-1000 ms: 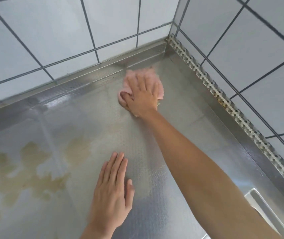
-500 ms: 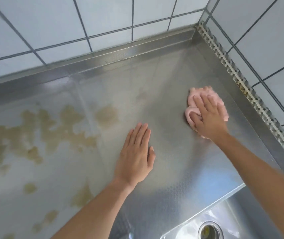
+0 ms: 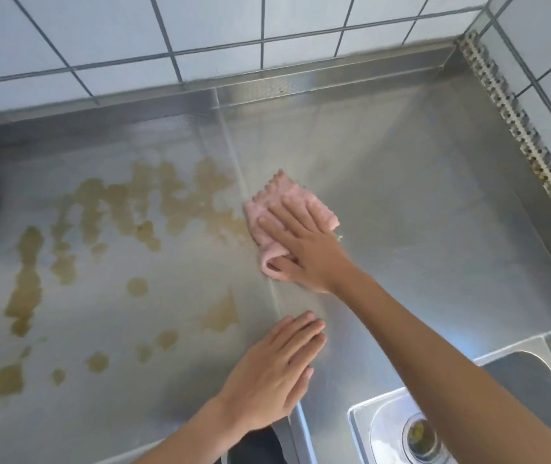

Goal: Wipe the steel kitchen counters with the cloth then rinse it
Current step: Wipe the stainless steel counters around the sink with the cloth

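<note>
My right hand (image 3: 304,249) presses the pink cloth (image 3: 284,209) flat on the steel counter (image 3: 418,202).

The cloth lies on the seam (image 3: 234,155) in the counter, with its long side running from near me up toward the tiled wall (image 3: 200,28). My fingers are straight on top of it, pointing up and left, and my thumb is tucked under its near edge. Brown stains (image 3: 127,209) start just left of the cloth. My left hand (image 3: 274,373) lies flat and open on the counter, nearer to me than the cloth. The sink (image 3: 488,413) is to the right of that hand.
</note>
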